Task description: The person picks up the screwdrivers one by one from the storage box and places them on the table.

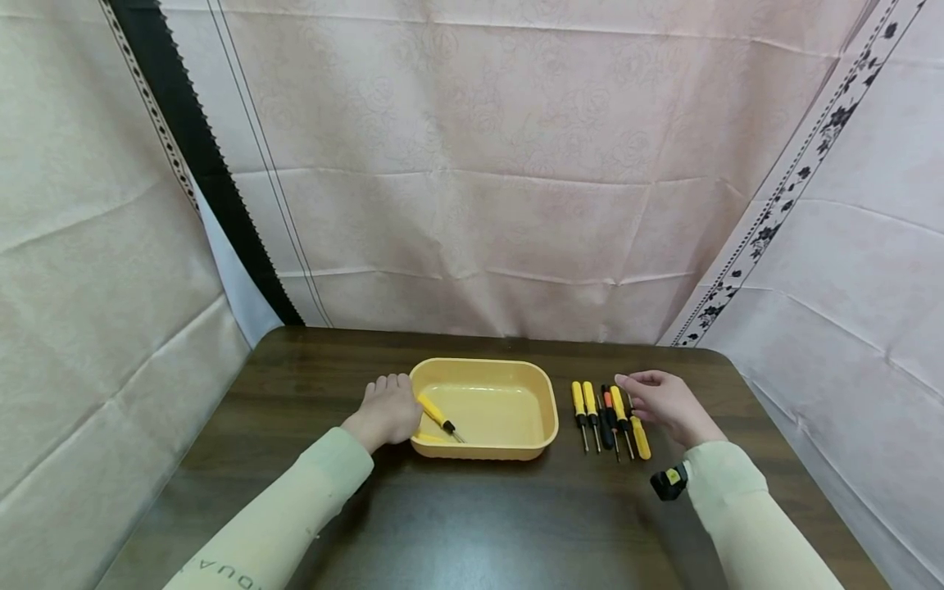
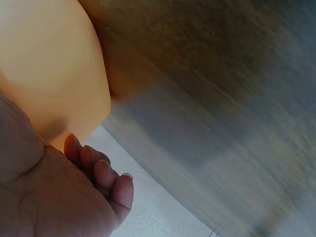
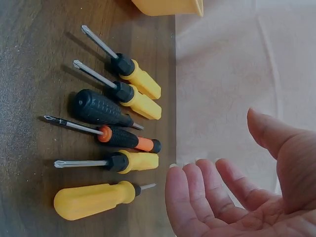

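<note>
- I see the row of screwdrivers (image 3: 123, 139) just beside my right hand (image 1: 660, 401), seemingly spaced for easy reach.
- That hand holds nothing, fingers loosely extended.
- Between both hands, the tray (image 1: 501, 410) holds a yellow screwdriver (image 1: 437, 412).
- My left hand (image 1: 389, 410) touches the tray, perhaps steadying it; I can't tell its grip.

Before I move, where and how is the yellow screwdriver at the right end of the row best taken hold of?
Probably take the screwdriver by its thick handle, from above and your right: it lies flat, handle towards you, with the neighbouring screwdriver on its left.
</note>
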`<control>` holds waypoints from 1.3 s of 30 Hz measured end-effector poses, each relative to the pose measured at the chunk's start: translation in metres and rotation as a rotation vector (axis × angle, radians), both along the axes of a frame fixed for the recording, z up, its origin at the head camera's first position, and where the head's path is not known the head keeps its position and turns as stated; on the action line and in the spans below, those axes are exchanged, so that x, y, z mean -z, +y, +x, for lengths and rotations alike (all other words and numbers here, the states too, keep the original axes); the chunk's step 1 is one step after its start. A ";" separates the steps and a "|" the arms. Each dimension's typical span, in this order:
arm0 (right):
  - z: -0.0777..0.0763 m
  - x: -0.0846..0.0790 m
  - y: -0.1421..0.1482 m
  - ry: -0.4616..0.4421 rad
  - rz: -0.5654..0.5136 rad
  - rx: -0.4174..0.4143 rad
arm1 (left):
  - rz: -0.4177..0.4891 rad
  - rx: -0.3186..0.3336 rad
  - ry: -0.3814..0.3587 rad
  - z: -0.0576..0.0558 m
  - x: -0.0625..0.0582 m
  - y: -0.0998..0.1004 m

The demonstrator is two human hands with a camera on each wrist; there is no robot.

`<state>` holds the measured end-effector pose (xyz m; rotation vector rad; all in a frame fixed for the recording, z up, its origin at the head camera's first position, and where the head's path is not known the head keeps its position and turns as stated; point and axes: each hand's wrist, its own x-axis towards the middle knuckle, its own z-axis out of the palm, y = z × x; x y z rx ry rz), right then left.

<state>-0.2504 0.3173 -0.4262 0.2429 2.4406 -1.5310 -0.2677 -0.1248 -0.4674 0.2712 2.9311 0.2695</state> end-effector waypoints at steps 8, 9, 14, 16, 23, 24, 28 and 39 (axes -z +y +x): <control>-0.004 -0.004 -0.016 0.015 0.015 0.006 | 0.013 0.001 0.011 0.001 -0.002 0.000; -0.005 -0.004 -0.019 0.026 0.024 0.000 | 0.015 0.000 0.012 0.001 -0.002 0.000; -0.010 -0.006 -0.045 0.073 0.029 -0.014 | 0.012 -0.004 0.007 0.001 -0.002 0.000; -0.012 -0.007 -0.057 0.090 0.007 -0.019 | 0.013 -0.002 0.006 0.002 -0.002 0.000; -0.017 -0.005 -0.102 0.128 -0.060 -0.056 | 0.017 -0.002 0.008 0.002 -0.003 -0.001; -0.017 -0.004 -0.108 0.128 -0.066 -0.063 | 0.018 -0.002 0.008 0.002 -0.002 -0.001; -0.019 0.001 -0.128 0.149 -0.070 -0.086 | 0.020 -0.005 0.008 0.001 0.000 -0.001; -0.023 0.016 -0.174 0.118 -0.113 -0.154 | 0.021 0.014 0.007 0.001 -0.001 -0.003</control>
